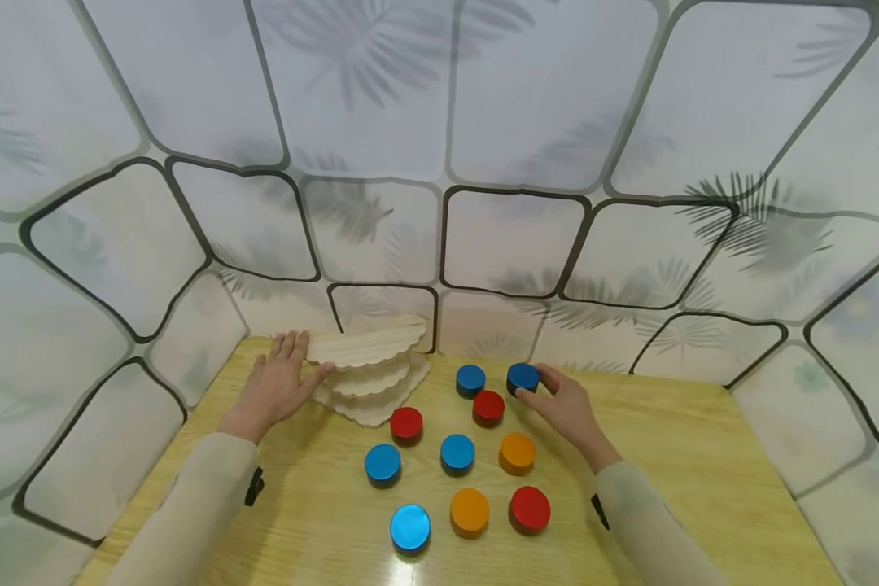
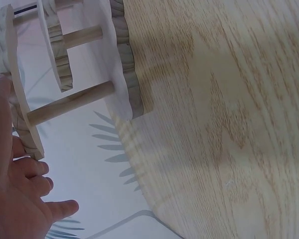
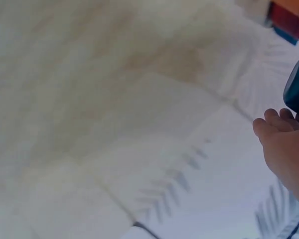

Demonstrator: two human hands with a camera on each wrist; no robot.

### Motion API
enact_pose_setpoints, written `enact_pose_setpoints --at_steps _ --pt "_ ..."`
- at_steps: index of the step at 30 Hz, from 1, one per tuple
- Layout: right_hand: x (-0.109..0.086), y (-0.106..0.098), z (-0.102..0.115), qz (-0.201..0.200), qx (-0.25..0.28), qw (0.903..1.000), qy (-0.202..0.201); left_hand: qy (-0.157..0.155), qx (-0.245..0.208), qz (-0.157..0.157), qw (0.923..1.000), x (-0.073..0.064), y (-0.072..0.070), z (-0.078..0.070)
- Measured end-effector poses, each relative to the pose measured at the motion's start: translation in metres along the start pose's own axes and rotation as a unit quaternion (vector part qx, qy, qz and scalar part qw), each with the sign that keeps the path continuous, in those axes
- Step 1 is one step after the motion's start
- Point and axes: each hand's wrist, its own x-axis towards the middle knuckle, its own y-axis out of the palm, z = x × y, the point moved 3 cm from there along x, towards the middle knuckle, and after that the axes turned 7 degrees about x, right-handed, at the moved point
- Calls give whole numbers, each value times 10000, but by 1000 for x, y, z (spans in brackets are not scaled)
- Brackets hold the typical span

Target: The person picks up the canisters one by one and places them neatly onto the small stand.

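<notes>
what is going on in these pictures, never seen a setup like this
There is no machine here: these are a person's two bare hands. The wide picture comes from a camera worn on the head, looking forward and down; the other two come from cameras on the left and right wrists. The left hand holds the top tier of a scalloped wooden stand. The right hand pinches a dark blue cylinder between its fingers. On the wooden table are four more blue cylinders, three red cylinders and two orange cylinders.
</notes>
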Motion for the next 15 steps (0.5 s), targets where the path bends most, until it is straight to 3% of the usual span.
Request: enact_pose_setpoints --at_steps 15 --pt "20 54 73 598 475 9966 -308 -24 48 -12 10000 1 2 2"
